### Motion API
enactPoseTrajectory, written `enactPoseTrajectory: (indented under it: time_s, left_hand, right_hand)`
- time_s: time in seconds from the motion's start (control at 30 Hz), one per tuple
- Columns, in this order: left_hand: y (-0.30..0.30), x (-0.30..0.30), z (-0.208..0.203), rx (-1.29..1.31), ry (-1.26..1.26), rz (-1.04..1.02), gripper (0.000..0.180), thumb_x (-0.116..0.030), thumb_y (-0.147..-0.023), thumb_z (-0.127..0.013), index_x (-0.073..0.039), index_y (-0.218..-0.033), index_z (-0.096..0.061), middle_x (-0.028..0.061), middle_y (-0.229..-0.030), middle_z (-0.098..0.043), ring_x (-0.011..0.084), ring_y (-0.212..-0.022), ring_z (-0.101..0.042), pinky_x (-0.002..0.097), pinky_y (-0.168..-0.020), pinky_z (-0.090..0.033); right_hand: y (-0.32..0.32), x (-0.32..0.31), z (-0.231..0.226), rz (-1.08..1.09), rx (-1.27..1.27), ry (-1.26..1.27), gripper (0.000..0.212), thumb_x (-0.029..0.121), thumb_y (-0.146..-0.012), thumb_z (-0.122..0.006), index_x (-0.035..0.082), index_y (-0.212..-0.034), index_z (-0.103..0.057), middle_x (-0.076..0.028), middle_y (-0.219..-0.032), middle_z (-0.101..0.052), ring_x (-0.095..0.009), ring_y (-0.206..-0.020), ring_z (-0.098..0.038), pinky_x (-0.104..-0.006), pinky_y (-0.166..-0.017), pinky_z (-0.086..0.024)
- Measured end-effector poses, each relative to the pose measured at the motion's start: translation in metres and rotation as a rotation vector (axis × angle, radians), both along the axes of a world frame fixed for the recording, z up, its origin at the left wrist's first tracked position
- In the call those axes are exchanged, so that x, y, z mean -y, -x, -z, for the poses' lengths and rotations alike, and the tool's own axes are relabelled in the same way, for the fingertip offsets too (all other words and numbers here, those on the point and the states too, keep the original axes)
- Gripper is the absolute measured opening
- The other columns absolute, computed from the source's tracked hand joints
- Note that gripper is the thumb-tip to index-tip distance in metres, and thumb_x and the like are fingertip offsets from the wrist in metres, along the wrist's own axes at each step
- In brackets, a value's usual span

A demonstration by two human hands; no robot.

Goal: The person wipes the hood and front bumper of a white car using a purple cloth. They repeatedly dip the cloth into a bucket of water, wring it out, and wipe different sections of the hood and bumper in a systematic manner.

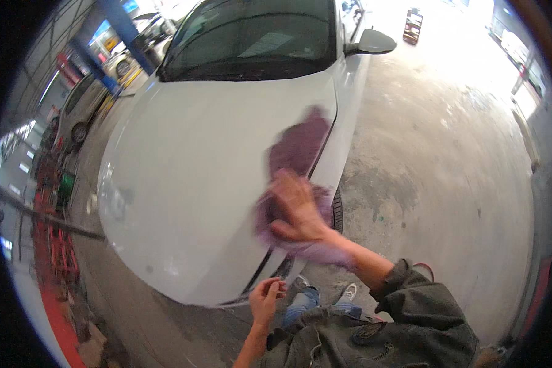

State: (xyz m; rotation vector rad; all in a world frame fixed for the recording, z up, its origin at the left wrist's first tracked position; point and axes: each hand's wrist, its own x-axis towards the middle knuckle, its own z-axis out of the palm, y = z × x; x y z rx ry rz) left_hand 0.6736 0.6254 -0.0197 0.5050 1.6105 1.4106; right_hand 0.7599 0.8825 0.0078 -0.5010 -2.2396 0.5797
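My right hand (297, 205) presses a purple cloth (297, 150) against the white car hood (184, 159), near the seam with the fender. The hand and cloth are blurred by motion. Part of the cloth spreads ahead of the fingers, and a lighter part hangs below the wrist over the fender. My left hand (265, 300) is beside the car's front corner, just off the headlight (282, 268). Its fingers are curled in toward the thumb, and nothing shows in them.
The windshield (251, 40) and side mirror (376, 42) are beyond the hood. A front tire (337, 208) shows below the fender. To the left are another car (83, 107), blue posts (126, 34) and red racks (58, 239). Concrete floor (441, 202) extends to the right.
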Motion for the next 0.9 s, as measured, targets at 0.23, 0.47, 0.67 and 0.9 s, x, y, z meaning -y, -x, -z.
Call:
enactPoseTrajectory:
  time_s: [0.23, 0.47, 0.67, 0.9]
  left_hand:
    - [0.080, -0.009, 0.020, -0.189, 0.066, -0.132, 0.020, -0.011, -0.099, -0.059, 0.005, -0.110, -0.065, 0.0120, -0.094, -0.071, 0.0160, -0.079, -0.068, 0.0294, -0.071, -0.057]
    - [0.103, -0.083, 0.028, -0.245, 0.027, -0.078, 0.017, -0.010, -0.098, -0.059, 0.004, -0.106, -0.067, 0.0120, -0.094, -0.072, 0.0164, -0.080, -0.068, 0.0304, -0.069, -0.057]
    - [0.108, -0.185, 0.051, -0.843, 0.018, 0.027, 0.011, -0.003, -0.091, -0.063, -0.001, -0.099, -0.069, 0.0123, -0.096, -0.071, 0.0270, -0.087, -0.068, 0.0346, -0.073, -0.055]
    - [0.113, -0.359, 0.054, -1.319, -0.011, 0.325, 0.038, -0.027, -0.095, -0.056, -0.005, -0.126, -0.058, 0.0146, -0.138, -0.052, 0.0320, -0.131, -0.045, 0.0502, -0.112, -0.030]
  right_hand:
    - [0.143, 0.063, 0.088, -0.105, 0.600, -0.024, 0.078, 0.058, -0.093, -0.054, 0.012, -0.152, -0.036, -0.021, -0.154, -0.035, -0.043, -0.145, -0.025, -0.0699, -0.115, -0.010]
    - [0.164, -0.053, 0.096, -0.004, 0.397, -0.119, 0.063, 0.052, -0.089, -0.057, 0.011, -0.137, -0.056, -0.012, -0.139, -0.054, -0.032, -0.134, -0.044, -0.0582, -0.117, -0.022]
    - [0.130, -0.233, 0.083, 0.201, 0.481, -0.074, 0.060, 0.051, -0.092, -0.053, 0.010, -0.135, -0.058, -0.009, -0.141, -0.054, -0.029, -0.138, -0.041, -0.0530, -0.119, -0.021]
    - [0.072, -0.455, 0.082, 0.299, 0.362, -0.030, 0.047, 0.042, -0.089, -0.057, 0.014, -0.126, -0.066, -0.007, -0.135, -0.060, -0.026, -0.135, -0.045, -0.0509, -0.120, -0.021]
